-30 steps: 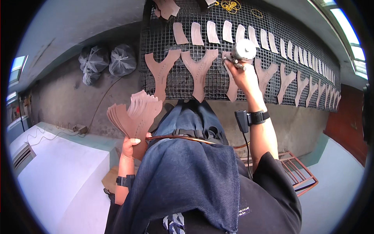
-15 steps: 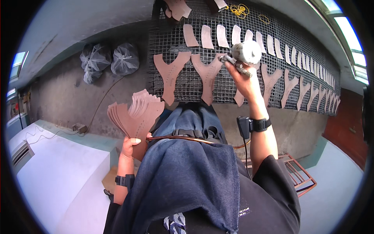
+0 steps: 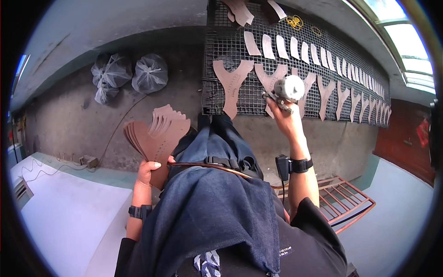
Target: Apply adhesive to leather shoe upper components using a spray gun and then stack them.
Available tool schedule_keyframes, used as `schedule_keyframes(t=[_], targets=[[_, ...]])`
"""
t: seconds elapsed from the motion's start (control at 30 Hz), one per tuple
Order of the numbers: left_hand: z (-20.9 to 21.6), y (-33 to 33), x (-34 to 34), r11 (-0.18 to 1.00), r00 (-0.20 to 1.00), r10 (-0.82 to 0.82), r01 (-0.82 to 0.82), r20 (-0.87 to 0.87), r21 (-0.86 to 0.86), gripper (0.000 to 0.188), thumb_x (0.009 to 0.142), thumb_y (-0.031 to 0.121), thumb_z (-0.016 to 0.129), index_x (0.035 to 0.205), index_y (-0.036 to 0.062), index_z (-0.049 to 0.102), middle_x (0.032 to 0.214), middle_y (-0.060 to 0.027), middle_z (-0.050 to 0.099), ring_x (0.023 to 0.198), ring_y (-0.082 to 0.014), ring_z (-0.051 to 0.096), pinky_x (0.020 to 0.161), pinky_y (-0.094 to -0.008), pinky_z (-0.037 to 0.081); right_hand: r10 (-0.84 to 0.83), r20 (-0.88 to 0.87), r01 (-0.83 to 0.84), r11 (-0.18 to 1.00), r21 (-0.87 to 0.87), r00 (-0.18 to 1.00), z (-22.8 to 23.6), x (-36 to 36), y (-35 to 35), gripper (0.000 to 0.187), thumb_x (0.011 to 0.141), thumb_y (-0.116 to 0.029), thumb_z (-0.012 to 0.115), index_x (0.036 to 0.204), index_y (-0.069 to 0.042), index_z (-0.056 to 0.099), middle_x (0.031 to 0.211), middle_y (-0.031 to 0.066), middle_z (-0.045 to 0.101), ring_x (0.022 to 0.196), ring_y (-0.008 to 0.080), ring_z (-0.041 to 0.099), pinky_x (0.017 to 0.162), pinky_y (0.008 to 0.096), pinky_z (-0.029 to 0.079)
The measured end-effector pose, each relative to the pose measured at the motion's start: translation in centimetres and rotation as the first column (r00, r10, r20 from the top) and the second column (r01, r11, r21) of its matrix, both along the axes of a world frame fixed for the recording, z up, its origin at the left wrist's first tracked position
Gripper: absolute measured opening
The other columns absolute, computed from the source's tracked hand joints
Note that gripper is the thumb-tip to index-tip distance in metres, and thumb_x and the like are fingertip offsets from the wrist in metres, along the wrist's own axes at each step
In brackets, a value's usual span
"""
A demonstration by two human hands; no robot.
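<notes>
My left hand (image 3: 146, 171) is closed around the narrow ends of a fanned stack of brown Y-shaped cut pieces (image 3: 159, 138), which look like leather, held left of my waist. In my right hand (image 3: 289, 121) is a spray gun (image 3: 290, 88) with a round whitish cup, raised over the near edge of a black mesh rack (image 3: 211, 98). Beneath and around the gun lies a row of similar Y-shaped pieces (image 3: 233, 83), some partly hidden by it. Behind them runs a row of pale curved strips (image 3: 251, 45).
More brown pieces (image 3: 240, 13) and yellow rubber bands (image 3: 294, 21) lie at the rack's far side. Two tied plastic bags (image 3: 150, 74) stand on the floor to the left. A reddish metal frame (image 3: 346, 198) is at lower right. A brown hose (image 3: 217, 165) crosses my waist.
The rack has shifted rightward in view as my body moved left. My right hand has drawn the spray gun nearer to me and left along the row. The left hand keeps its stack.
</notes>
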State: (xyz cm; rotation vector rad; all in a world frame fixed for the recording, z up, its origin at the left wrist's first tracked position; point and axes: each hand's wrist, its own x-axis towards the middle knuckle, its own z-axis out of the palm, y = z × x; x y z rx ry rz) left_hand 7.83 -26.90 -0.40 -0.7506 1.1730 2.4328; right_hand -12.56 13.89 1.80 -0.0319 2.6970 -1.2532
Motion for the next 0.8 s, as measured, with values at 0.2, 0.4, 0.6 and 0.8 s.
schedule_keyframes(t=[0.2, 0.4, 0.6, 0.8], targets=[[0.0, -1.0, -1.3, 0.994, 0.995, -0.100, 0.099, -0.026, -0.052, 0.054, 0.064, 0.019, 0.060, 0.111, -0.0083, 0.065, 0.100, -0.0208, 0.071, 0.100, -0.0328, 0.066, 0.096, -0.0432, 0.051, 0.021, -0.161, -0.017, 1.000, 0.025, 0.987, 0.7, -4.9, -4.6, 0.028, 0.093, -0.030, 0.069, 0.100, -0.003, 0.073, 0.081, 0.0175, 0.072, 0.077, 0.0333, 0.072, 0.069, 0.0396, 0.055], [0.3, 0.1, -1.5, 0.996, 0.997, 0.075, -0.074, 0.026, -0.040, 0.053, 0.064, 0.020, 0.060, 0.108, -0.0084, 0.066, 0.100, -0.0212, 0.071, 0.099, -0.0328, 0.066, 0.095, -0.0420, 0.051, 0.138, -0.032, -0.131, 0.978, 0.161, 0.990, 0.3, -8.1, -7.3, 0.035, 0.091, -0.038, 0.070, 0.099, -0.005, 0.074, 0.087, 0.0191, 0.072, 0.084, 0.0372, 0.071, 0.076, 0.0434, 0.057], [0.8, 0.7, -2.7, 0.996, 0.997, 0.076, -0.074, 0.029, -0.050, 0.052, 0.065, 0.021, 0.059, 0.107, -0.0083, 0.067, 0.099, -0.0207, 0.071, 0.098, -0.0327, 0.067, 0.095, -0.0415, 0.051, 0.189, 0.096, -0.205, 0.960, 0.191, 0.977, -0.7, -7.7, -5.6, 0.038, 0.090, -0.041, 0.069, 0.096, -0.004, 0.074, 0.091, 0.0195, 0.072, 0.088, 0.0372, 0.071, 0.077, 0.0440, 0.057], [0.6, 0.8, -3.1, 0.993, 0.994, 0.091, -0.086, 0.058, -0.087, 0.052, 0.064, 0.020, 0.058, 0.107, -0.0083, 0.067, 0.099, -0.0206, 0.071, 0.097, -0.0330, 0.067, 0.095, -0.0429, 0.051, 0.115, 0.011, -0.114, 0.958, 0.261, 0.993, -2.3, -11.2, -4.2, 0.037, 0.094, -0.041, 0.065, 0.096, -0.005, 0.074, 0.081, 0.0203, 0.071, 0.079, 0.0390, 0.071, 0.071, 0.0450, 0.057]])
